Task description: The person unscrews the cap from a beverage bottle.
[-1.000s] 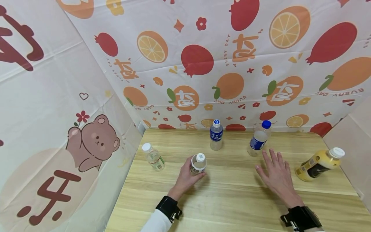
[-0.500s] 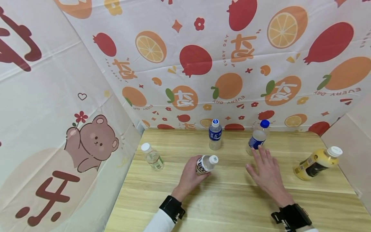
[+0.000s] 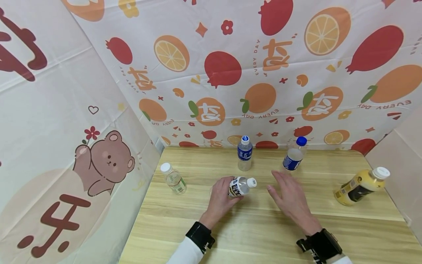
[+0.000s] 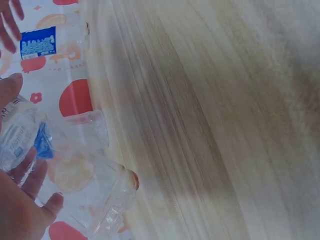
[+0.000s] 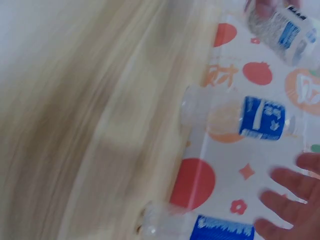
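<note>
A clear plastic bottle with a white cap and a black-and-white label leans over, its cap toward the right. My left hand grips it around the body; in the left wrist view the bottle's clear base points toward the wooden table. To the right, my right hand is stretched out with extended fingers, apart from the held bottle. Behind it stands a blue-capped bottle with a blue label, its lower part hidden by the hand in the head view. Another blue-labelled bottle stands at the back middle.
A white-capped clear bottle stands at the left on the wooden table. A yellow bottle stands at the right. A fruit-printed cloth hangs behind the table, and a bear-printed cloth hangs at the left.
The left hand has tipped the bottle from nearly upright to leaning right, moving slightly right. My right hand has moved left, away from the yellow bottle and toward the held one.
</note>
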The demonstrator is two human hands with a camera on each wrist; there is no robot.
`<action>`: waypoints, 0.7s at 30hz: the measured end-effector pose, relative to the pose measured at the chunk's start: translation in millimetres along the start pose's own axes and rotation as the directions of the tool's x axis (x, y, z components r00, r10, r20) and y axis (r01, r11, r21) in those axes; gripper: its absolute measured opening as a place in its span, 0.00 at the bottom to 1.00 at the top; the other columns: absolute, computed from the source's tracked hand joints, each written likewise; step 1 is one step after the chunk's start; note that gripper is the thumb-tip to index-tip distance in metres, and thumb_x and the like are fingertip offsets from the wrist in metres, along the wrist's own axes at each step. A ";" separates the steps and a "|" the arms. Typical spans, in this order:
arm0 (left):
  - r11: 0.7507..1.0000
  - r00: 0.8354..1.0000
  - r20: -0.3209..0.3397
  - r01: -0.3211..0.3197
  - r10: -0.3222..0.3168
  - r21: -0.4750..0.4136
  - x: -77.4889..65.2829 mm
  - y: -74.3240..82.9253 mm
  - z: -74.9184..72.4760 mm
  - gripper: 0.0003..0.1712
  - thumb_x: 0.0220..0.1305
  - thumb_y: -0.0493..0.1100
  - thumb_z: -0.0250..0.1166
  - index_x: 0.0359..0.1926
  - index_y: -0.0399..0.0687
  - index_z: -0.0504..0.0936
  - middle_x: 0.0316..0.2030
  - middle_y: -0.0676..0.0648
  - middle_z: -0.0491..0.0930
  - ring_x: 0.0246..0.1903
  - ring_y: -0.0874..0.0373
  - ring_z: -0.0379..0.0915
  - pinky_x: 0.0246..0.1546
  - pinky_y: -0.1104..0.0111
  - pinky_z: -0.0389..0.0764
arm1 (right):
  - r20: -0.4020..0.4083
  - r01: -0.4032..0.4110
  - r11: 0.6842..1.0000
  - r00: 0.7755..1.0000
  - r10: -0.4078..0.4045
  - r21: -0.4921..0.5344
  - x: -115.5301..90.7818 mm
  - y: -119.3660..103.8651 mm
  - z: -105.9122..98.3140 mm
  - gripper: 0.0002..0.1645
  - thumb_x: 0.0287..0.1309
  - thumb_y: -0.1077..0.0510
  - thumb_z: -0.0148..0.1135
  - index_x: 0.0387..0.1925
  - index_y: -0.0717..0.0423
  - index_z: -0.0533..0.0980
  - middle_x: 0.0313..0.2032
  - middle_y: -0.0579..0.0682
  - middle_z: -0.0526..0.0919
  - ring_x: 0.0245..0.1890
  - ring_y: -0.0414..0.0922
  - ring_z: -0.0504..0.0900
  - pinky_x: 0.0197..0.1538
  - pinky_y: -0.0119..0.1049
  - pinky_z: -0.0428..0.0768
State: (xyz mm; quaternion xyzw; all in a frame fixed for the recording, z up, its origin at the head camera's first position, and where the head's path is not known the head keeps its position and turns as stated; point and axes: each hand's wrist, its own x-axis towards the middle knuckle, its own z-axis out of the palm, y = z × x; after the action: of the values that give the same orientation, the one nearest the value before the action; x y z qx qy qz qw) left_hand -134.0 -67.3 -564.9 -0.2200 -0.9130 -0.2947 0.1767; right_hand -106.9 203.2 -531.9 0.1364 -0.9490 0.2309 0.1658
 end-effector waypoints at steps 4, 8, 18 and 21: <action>1.000 1.000 -0.011 0.001 0.000 0.014 -0.4 1.5 0.9 0.47 0.41 0.51 0.87 0.61 0.48 0.74 0.53 0.46 0.80 0.51 0.50 0.78 0.55 0.55 0.80 | -0.010 0.029 0.999 1.000 -0.029 0.044 1.4 -10.5 -1.2 0.28 0.75 0.47 0.57 0.64 0.63 0.75 0.59 0.64 0.82 0.58 0.63 0.80 0.57 0.64 0.77; 1.000 1.000 -0.024 -0.007 0.008 0.027 -0.3 2.2 1.8 0.47 0.40 0.51 0.87 0.61 0.48 0.74 0.52 0.46 0.80 0.50 0.50 0.78 0.54 0.56 0.80 | -0.088 0.084 0.992 0.993 -0.076 0.093 4.3 -17.5 0.6 0.20 0.73 0.53 0.61 0.57 0.63 0.80 0.51 0.60 0.86 0.51 0.59 0.85 0.51 0.59 0.83; 0.999 1.000 -0.013 -0.019 0.019 0.042 1.1 4.5 5.1 0.47 0.41 0.52 0.88 0.61 0.47 0.74 0.53 0.46 0.80 0.50 0.51 0.78 0.53 0.57 0.81 | -0.098 0.069 0.982 0.994 -0.053 0.177 17.1 -40.5 -0.4 0.18 0.73 0.53 0.61 0.54 0.62 0.81 0.44 0.55 0.89 0.43 0.53 0.88 0.44 0.53 0.87; 0.999 1.000 -0.012 -0.022 0.023 0.049 1.6 5.6 7.0 0.47 0.41 0.52 0.87 0.62 0.47 0.74 0.53 0.46 0.80 0.51 0.51 0.78 0.53 0.57 0.81 | -0.086 0.056 0.983 0.995 -0.041 0.177 19.6 -44.6 0.2 0.20 0.73 0.51 0.61 0.54 0.62 0.81 0.41 0.54 0.89 0.40 0.49 0.88 0.41 0.48 0.87</action>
State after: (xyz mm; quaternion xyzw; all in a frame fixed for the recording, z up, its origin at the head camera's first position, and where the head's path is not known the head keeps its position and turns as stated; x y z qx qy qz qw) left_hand -133.8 -58.4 -567.0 -0.2240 -0.9162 -0.2717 0.1913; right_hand -109.9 161.3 -507.2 0.1642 -0.9132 0.3165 0.1970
